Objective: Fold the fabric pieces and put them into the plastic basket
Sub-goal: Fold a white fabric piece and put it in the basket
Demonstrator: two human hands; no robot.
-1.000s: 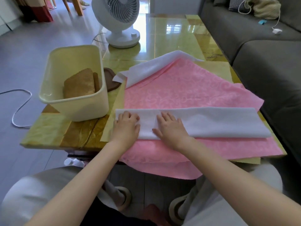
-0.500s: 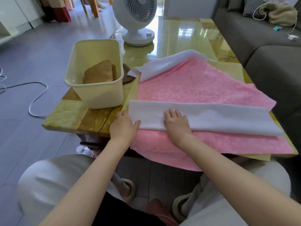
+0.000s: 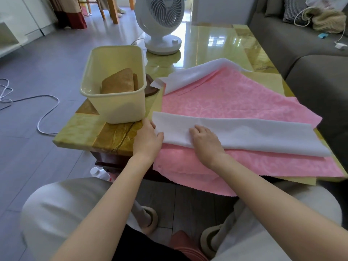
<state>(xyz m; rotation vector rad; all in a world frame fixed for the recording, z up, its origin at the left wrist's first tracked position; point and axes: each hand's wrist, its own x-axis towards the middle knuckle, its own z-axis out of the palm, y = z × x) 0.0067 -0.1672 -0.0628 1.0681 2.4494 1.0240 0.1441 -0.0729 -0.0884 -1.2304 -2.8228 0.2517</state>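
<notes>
Two hands work at the near edge of the worktop [image 3: 113,132], both on a white fabric strip [image 3: 254,136] that lies folded lengthwise across a spread pink fabric [image 3: 235,102]. The left hand [image 3: 148,136] grasps the strip's left end, thumb on top and fingers at its edge. The right hand [image 3: 204,140] sits a little further along with fingers bent onto the cloth; whether it pinches or only presses cannot be told. A pale yellow sheet [image 3: 267,80] shows under the pink. Just beyond the left hand stands the plastic basket [image 3: 116,108], holding one brown folded fabric [image 3: 118,81]. Further back a second white piece [image 3: 197,72] lies loose on the pink's far corner, with a fan [image 3: 160,21] behind. By my reading the task is early: one piece is stowed, the strip is half folded, and the pink, yellow and other white pieces remain. Against a second ago, when both palms lay flat with straight fingers on the strip, the left hand has slid out to the end and the right hand's fingers have curled.
</notes>
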